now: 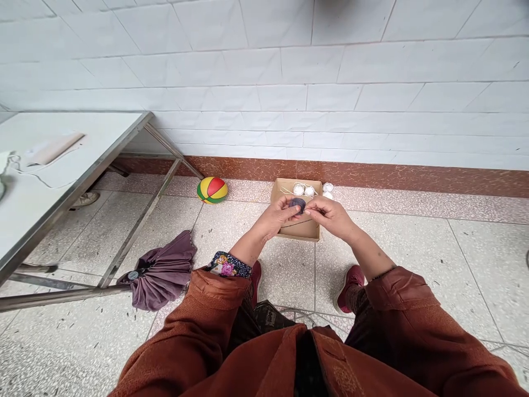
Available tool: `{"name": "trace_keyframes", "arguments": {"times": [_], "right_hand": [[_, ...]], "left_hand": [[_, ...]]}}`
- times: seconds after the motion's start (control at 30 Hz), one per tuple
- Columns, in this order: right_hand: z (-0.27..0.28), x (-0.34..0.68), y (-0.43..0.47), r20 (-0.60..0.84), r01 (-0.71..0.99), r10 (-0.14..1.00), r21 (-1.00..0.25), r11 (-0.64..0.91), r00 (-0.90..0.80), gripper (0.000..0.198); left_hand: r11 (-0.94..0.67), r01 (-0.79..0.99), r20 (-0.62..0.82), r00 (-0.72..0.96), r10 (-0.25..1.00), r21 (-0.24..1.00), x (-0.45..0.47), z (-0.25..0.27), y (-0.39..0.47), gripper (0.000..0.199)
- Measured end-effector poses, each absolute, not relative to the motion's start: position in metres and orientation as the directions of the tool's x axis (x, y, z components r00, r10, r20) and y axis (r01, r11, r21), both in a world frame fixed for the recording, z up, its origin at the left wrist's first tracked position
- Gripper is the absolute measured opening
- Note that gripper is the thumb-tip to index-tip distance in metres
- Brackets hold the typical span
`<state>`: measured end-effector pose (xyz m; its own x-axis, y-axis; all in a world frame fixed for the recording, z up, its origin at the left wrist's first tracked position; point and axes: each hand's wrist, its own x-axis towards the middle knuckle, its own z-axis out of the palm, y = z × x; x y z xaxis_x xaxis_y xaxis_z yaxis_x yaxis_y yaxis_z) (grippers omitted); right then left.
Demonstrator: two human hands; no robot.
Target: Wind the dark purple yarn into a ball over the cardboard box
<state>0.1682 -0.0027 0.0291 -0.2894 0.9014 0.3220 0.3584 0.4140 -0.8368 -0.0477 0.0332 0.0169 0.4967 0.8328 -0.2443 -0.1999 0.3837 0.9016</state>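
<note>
Between my two hands is a small dark grey-purple ball of yarn [297,205]. My left hand [278,216] holds it from the left, with thumb and fingers closed round it. At its right side my right hand [326,214] is pinched, apparently on the yarn's strand, though the fingertips hide most of it. Below the hands a cardboard box [297,236] stands on the floor. A dark strand crosses the box's inside. Toward its far side lie white yarn balls [303,189] with loose ends. More white balls [328,190] sit just outside, at the right.
A yellow, red and green ball [212,190] rests by the wall. At left stands a metal-framed table [103,135] with a rolled cloth-like item [58,149] on top. A folded purple umbrella [165,270] leans by its lower bar. My red shoes [351,284] flank the space before the box.
</note>
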Motion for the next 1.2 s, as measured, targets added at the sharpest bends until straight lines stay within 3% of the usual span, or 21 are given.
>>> {"name": "trace_keyframes", "arguments": {"times": [0.1,0.23,0.37,0.53,0.73,0.9,1.07,1.2], "right_hand": [[0.025,0.171,0.003,0.363,0.378,0.905,-0.823,0.424,-0.223,0.02],[0.012,0.169,0.009,0.252,0.386,0.954,-0.874,0.296,-0.161,0.023],[0.001,0.163,0.009,0.173,0.41,0.968,-0.882,0.233,-0.18,0.017],[0.004,0.163,0.005,0.242,0.477,0.948,-0.821,0.314,-0.207,0.013],[0.025,0.17,-0.005,0.263,0.386,0.902,-0.836,0.39,-0.343,0.015],[0.027,0.174,-0.002,0.322,0.371,0.919,-0.844,0.388,-0.228,0.019],[0.012,0.173,0.006,0.276,0.396,0.959,-0.874,0.28,-0.069,0.022],[0.001,0.169,0.007,0.222,0.455,0.972,-0.86,0.23,-0.072,0.015]], "left_hand": [[0.395,-0.092,-0.259,0.618,0.742,0.914,-0.049,0.022,0.026,0.06],[0.476,-0.214,-0.204,0.703,0.682,0.853,-0.051,0.027,0.022,0.079],[0.514,-0.341,-0.148,0.705,0.694,0.787,-0.05,0.025,0.026,0.062],[0.495,-0.385,-0.166,0.635,0.755,0.778,-0.049,0.021,0.032,0.05],[0.325,-0.2,-0.194,0.487,0.852,0.924,-0.048,0.015,0.032,0.044],[0.276,-0.061,-0.187,0.595,0.782,0.959,-0.043,0.015,0.022,0.048],[0.377,-0.221,-0.137,0.677,0.724,0.9,-0.041,0.02,0.018,0.068],[0.394,-0.351,-0.09,0.638,0.765,0.849,-0.041,0.021,0.023,0.057]]}}
